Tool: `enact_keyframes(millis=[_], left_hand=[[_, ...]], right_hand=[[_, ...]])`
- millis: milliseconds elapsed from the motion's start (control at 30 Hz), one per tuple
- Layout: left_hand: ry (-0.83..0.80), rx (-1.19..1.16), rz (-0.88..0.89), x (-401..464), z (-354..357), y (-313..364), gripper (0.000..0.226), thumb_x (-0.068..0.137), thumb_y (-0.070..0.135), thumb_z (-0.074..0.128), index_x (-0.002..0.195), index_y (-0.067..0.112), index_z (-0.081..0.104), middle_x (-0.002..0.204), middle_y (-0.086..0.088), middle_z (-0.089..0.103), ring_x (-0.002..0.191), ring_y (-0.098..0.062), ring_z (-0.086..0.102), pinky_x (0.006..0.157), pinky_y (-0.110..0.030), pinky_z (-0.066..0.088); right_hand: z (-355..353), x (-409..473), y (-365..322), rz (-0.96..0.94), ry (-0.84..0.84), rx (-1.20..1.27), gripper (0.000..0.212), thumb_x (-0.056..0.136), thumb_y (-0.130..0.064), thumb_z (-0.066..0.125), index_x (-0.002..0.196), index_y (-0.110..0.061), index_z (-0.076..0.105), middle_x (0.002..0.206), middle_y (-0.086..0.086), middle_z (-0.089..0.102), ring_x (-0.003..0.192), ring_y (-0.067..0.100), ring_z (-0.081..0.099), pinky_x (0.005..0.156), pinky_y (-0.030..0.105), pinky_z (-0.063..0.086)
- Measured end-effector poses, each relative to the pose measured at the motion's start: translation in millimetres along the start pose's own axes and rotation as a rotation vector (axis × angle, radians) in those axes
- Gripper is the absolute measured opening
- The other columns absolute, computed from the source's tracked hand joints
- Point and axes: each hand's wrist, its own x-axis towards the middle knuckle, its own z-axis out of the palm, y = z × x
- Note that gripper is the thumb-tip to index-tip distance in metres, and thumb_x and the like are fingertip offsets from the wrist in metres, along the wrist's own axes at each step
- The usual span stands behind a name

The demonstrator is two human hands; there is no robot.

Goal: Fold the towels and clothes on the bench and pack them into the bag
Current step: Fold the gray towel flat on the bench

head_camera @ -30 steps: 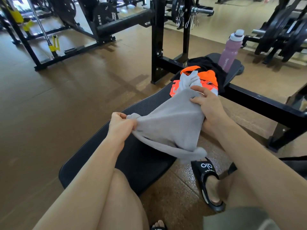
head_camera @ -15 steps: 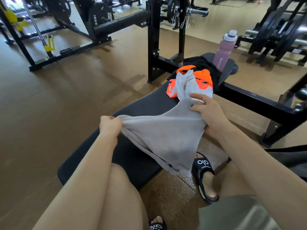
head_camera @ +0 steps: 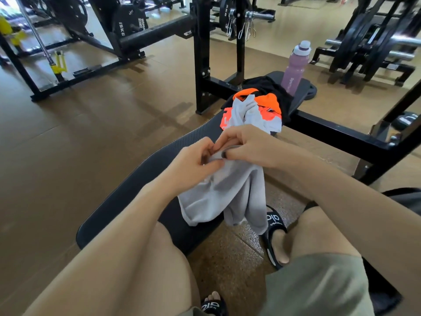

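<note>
Towel (head_camera: 224, 197) number one pinched in my left hand (head_camera: 193, 160) and right hand (head_camera: 248, 144), first fold only, clothes pile (head_camera: 257, 110) untouched on tabletop (head_camera: 136, 190), nothing packed.

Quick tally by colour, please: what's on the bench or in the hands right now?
Grey: 2, the towel held in both hands and the cloth on the pile
Orange: 1, the garment
Black: 1, the garment
Purple: 1, the bottle
Total: 5

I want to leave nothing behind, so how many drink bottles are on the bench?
1. The purple bottle stands upright at the far end of the bench, just behind the heap of clothes. Another could be hidden behind that heap.
</note>
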Motion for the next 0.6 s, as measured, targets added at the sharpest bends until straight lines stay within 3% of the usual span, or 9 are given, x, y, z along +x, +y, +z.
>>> enact_keyframes(millis=[100, 200, 267, 333, 467, 533, 600], left_hand=[[0.03, 0.233, 0.045, 1.1, -17.3, 6.7, 0.022, 0.096, 0.031, 0.062, 0.082, 0.027, 0.045, 0.067, 0.007, 0.053, 0.061, -0.009, 0.049, 0.058, -0.03, 0.042], [0.173, 0.481, 0.085, 4.4, -37.5, 17.1, 0.02, 0.102, 0.033, 0.051, 0.088, 0.022, 0.042, 0.069, 0.005, 0.051, 0.066, -0.027, 0.053, 0.06, -0.039, 0.044], [0.262, 0.603, 0.099, 7.5, -49.0, 20.1, 0.02, 0.103, 0.034, 0.046, 0.091, 0.019, 0.04, 0.071, 0.004, 0.05, 0.067, -0.035, 0.053, 0.061, -0.039, 0.04], [0.307, 0.685, 0.07, 8.2, -55.7, 22.7, 0.022, 0.103, 0.034, 0.045, 0.091, 0.016, 0.041, 0.07, 0.001, 0.051, 0.065, -0.037, 0.052, 0.06, -0.037, 0.035], [0.351, 0.539, -0.075, 4.4, -53.3, 35.6, 0.028, 0.104, 0.036, 0.039, 0.085, 0.016, 0.04, 0.066, -0.002, 0.05, 0.065, -0.038, 0.051, 0.058, -0.04, 0.036], [0.326, 0.391, -0.132, 3.8, -46.4, 44.1, 0.03, 0.105, 0.039, 0.036, 0.084, 0.017, 0.038, 0.071, -0.008, 0.055, 0.07, -0.04, 0.054, 0.062, -0.044, 0.044], [0.288, 0.311, -0.133, 1.9, -38.2, 52.3, 0.03, 0.106, 0.039, 0.035, 0.087, 0.016, 0.037, 0.074, -0.009, 0.055, 0.074, -0.041, 0.054, 0.063, -0.044, 0.043]], right_hand=[[-4.8, -6.2, -5.7, -0.005, 0.025, -0.251, 0.023, 0.088, -0.006, 0.062, 0.11, -0.013, 0.065, 0.098, -0.001, 0.072, 0.091, 0.011, 0.066, 0.079, 0.019, 0.05], [-11.8, -13.1, -9.4, 0.01, 0.07, -0.557, 0.003, 0.09, -0.019, 0.062, 0.088, -0.017, 0.061, 0.078, -0.004, 0.058, 0.071, 0.011, 0.049, 0.062, 0.025, 0.038], [-18.0, -13.6, -10.9, 0.115, 0.116, -0.692, 0.02, 0.094, -0.026, 0.059, 0.081, -0.011, 0.06, 0.072, 0.0, 0.053, 0.067, 0.015, 0.043, 0.055, 0.029, 0.03], [-25.4, -10.0, -13.4, 0.25, 0.182, -0.749, 0.028, 0.096, -0.029, 0.057, 0.087, -0.003, 0.064, 0.075, 0.009, 0.055, 0.068, 0.019, 0.043, 0.052, 0.029, 0.027], [-28.3, -3.7, -22.8, 0.39, 0.22, -0.678, 0.025, 0.093, -0.02, 0.051, 0.075, -0.004, 0.058, 0.071, 0.012, 0.057, 0.063, 0.027, 0.052, 0.047, 0.028, 0.031], [-23.7, -2.8, -30.3, 0.449, 0.153, -0.525, 0.019, 0.088, -0.012, 0.047, 0.077, -0.002, 0.059, 0.064, 0.014, 0.067, 0.053, 0.031, 0.065, 0.042, 0.026, 0.045], [-17.7, -1.8, -39.1, 0.536, 0.056, -0.427, 0.025, 0.085, -0.004, 0.038, 0.085, 0.002, 0.061, 0.054, 0.014, 0.068, 0.044, 0.027, 0.066, 0.042, 0.025, 0.051]])
